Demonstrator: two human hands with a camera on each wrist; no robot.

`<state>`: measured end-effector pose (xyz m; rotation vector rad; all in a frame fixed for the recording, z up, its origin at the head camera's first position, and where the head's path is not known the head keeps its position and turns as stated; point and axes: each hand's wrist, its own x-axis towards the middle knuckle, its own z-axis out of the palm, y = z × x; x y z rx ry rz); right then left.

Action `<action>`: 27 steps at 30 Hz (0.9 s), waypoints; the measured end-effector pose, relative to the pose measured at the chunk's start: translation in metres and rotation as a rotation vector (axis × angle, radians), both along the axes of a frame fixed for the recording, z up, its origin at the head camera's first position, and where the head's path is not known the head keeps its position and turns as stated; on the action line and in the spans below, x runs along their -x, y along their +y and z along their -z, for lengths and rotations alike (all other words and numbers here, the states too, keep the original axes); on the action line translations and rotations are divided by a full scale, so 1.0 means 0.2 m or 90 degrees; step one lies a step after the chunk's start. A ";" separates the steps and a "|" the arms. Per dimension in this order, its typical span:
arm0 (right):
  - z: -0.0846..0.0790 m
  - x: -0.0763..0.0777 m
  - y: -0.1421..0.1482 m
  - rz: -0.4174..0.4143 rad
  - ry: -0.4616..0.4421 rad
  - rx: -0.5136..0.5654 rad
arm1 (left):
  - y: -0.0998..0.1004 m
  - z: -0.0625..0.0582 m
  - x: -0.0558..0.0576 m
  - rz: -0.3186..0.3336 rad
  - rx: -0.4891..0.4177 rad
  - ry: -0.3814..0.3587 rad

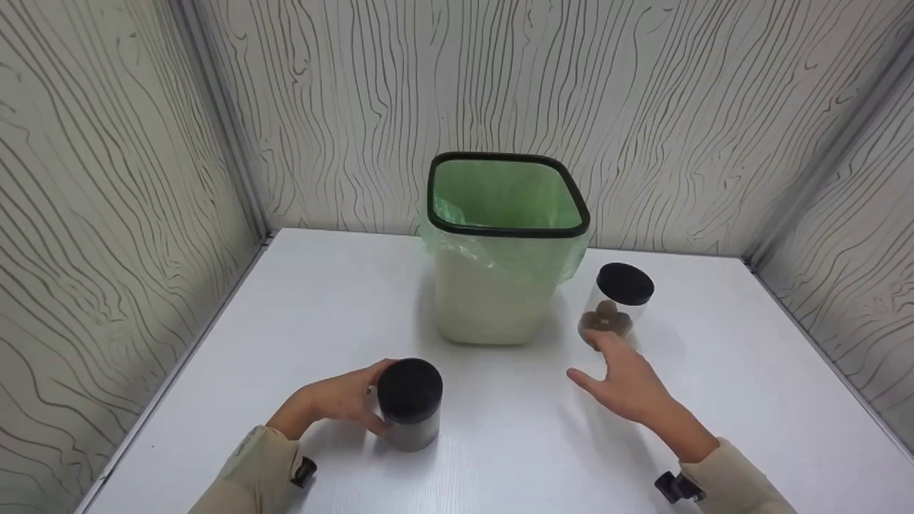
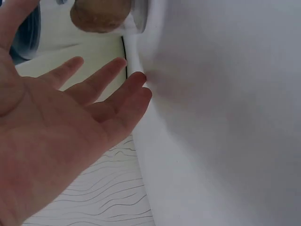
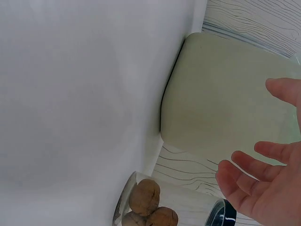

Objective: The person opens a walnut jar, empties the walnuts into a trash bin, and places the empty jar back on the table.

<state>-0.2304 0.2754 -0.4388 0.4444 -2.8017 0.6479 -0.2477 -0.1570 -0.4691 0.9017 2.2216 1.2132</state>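
A clear jar with a black lid (image 1: 410, 389) stands upright on the white table. My left hand (image 1: 346, 398) is beside it, thumb and fingers spread around its left side. In the left wrist view the fingers (image 2: 115, 106) are parted, and a brown nut (image 2: 101, 15) shows inside the jar. To the right, a second clear jar (image 1: 635, 313) with a black lid holds several brown walnuts (image 3: 144, 197). My right hand (image 1: 632, 382) hovers in front of that jar, fingers relaxed and thumb apart. Contact with either jar cannot be made out.
A pale bin (image 1: 485, 303) with a black rim and green liner bag stands at the back middle, between the two jars. Wood-grain patterned panels (image 1: 343, 107) rise along the back and both sides of the white table (image 1: 335, 285).
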 end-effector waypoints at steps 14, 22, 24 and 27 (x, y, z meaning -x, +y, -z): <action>0.02 -0.01 -0.10 -0.026 -0.029 -0.010 | 0.06 0.02 0.03 0.034 0.015 0.092; 0.01 -0.02 -0.14 -0.062 -0.017 -0.007 | 0.12 0.03 0.02 -0.013 0.008 0.100; 0.02 -0.01 -0.15 -0.076 -0.004 -0.008 | 0.14 0.02 0.02 -0.014 -0.001 0.097; 0.02 -0.01 -0.16 -0.092 0.012 -0.013 | 0.17 0.02 0.02 -0.012 -0.014 0.096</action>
